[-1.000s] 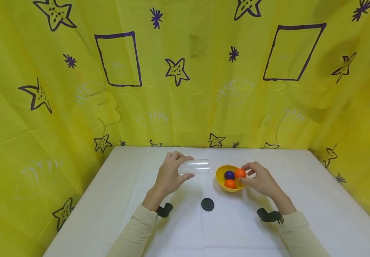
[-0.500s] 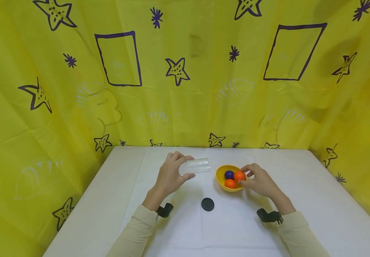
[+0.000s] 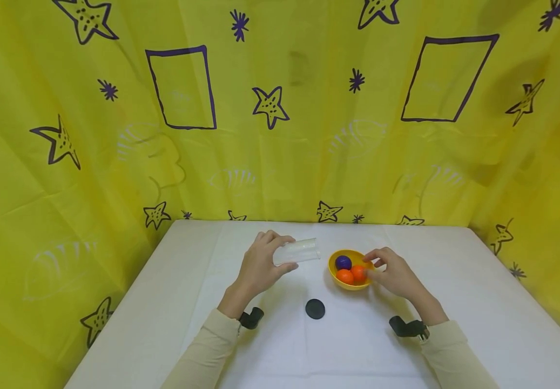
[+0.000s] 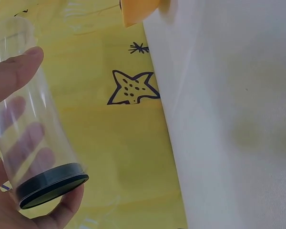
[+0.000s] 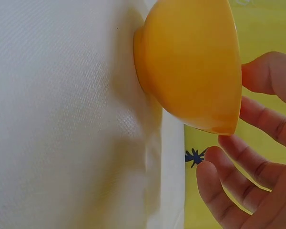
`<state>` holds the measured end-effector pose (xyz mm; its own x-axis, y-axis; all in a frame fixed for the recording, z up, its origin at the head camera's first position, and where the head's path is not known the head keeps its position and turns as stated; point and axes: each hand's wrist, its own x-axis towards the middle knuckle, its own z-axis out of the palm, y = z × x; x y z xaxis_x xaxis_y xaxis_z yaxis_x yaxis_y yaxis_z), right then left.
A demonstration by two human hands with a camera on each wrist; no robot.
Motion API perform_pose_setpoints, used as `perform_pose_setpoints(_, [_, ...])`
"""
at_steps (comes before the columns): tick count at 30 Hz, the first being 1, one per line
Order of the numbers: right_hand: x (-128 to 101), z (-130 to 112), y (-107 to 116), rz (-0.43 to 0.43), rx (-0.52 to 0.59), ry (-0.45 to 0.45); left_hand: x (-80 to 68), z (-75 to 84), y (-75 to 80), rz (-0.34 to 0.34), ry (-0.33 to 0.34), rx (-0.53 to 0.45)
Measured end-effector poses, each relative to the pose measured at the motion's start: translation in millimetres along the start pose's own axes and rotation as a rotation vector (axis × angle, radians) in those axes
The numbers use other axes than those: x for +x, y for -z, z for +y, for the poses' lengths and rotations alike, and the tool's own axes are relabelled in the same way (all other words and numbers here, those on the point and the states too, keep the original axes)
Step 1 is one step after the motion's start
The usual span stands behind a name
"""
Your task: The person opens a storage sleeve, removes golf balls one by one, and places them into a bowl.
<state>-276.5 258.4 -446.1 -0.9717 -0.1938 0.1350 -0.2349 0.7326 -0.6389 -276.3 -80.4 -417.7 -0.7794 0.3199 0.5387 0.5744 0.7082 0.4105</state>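
Note:
My left hand [image 3: 259, 266] grips a clear plastic tube [image 3: 298, 250] and holds it sideways above the white table [image 3: 280, 346], its open end toward a yellow bowl [image 3: 334, 271]. In the left wrist view the tube [image 4: 28, 129] has a black cap [image 4: 52, 183] on its near end, with fingers curled round it. The bowl holds a purple ball [image 3: 343, 262] and two orange balls [image 3: 345, 276] [image 3: 358, 273]. My right hand [image 3: 390, 273] is at the bowl's right rim. In the right wrist view its fingers [image 5: 229, 191] are spread beside the bowl [image 5: 190, 67] and hold nothing.
A loose black round lid [image 3: 315, 309] lies on the table in front of the bowl, between my arms. Yellow patterned cloth [image 3: 280, 135] closes in the back and both sides of the table.
The right hand lowered the orange ball from the bowl's rim down into the bowl and spread its fingers off it. The left hand and tube barely moved.

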Motion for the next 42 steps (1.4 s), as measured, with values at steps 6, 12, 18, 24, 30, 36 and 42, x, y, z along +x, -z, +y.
perform_pose_setpoints(6, [0.0,-2.9,1.9,0.013,0.003,-0.016,-0.4,2.0,-1.3,-0.029,0.020,-0.003])
perform_pose_setpoints(12, [0.3,-6.0,4.4,0.025,0.007,-0.017,-1.7,3.9,-3.5,-0.083,0.069,-0.009])
perform_pose_setpoints(18, [-0.1,-10.0,8.4,0.044,0.000,0.011,-3.1,2.5,-10.1,-0.107,0.097,-0.029])
perform_pose_setpoints(24, [-1.4,-19.4,13.7,0.055,0.025,0.054,-5.7,-1.7,-18.3,-0.131,0.146,-0.078])
perform_pose_setpoints(30, [-5.7,-31.1,20.6,0.045,0.040,0.064,-7.6,-5.2,-25.8,-0.168,0.206,-0.108])
perform_pose_setpoints(36, [-8.4,-37.6,25.4,0.057,0.039,0.088,-9.1,-8.9,-33.5,-0.204,0.265,-0.134])
perform_pose_setpoints(42, [-12.3,-39.8,30.0,0.068,0.046,0.105,-10.6,-13.8,-39.4,-0.182,0.289,-0.194])
